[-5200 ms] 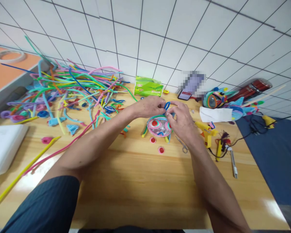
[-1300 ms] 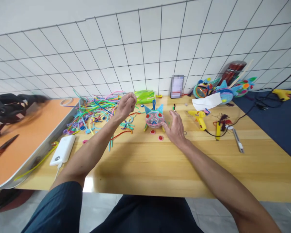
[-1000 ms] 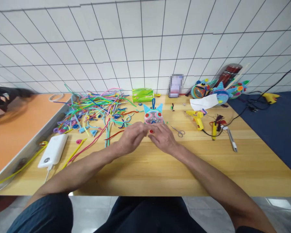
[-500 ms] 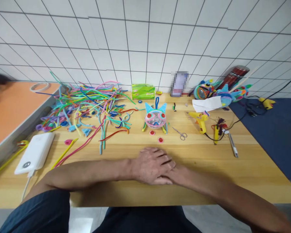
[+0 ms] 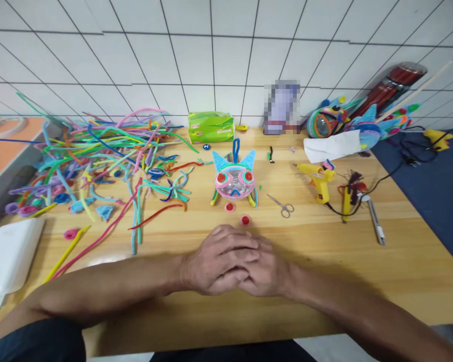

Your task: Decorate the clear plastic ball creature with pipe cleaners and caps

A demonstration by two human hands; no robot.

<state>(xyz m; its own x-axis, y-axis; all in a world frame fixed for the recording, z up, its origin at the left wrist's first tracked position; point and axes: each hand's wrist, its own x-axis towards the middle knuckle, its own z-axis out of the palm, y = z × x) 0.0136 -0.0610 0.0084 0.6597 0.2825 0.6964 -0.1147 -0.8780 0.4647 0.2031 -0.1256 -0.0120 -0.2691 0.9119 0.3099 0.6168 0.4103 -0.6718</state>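
Close to the front of the wooden table, my left hand (image 5: 222, 259) is folded over my right hand (image 5: 266, 269). The left fingers wrap across the right hand's knuckles. My right hand is curled closed beneath, its fingers partly covered, and no object shows in either hand. Just beyond them stands a pipe-cleaner figure (image 5: 234, 182) with blue pointed ears, red eyes, a clear glittery body and a blue loop on top. Two red discs with pale rims, one nearer (image 5: 245, 220) and one farther (image 5: 230, 206), lie between the figure and my hands. Small scissors (image 5: 283, 206) rest to its right.
Left, a heap of pipe cleaners (image 5: 109, 146) spreads near a white power bank (image 5: 13, 256). Behind are a green tissue pack (image 5: 211, 126) and a phone (image 5: 282, 108). Right, a yellow glue gun (image 5: 319, 181) with its cord, a utility knife (image 5: 375, 221) and a red flask (image 5: 396, 88).
The view has shifted closer and tilted. My right hand has turned so more of its knuckles show under the left hand; the two stay together. The figure and tools rest as before.
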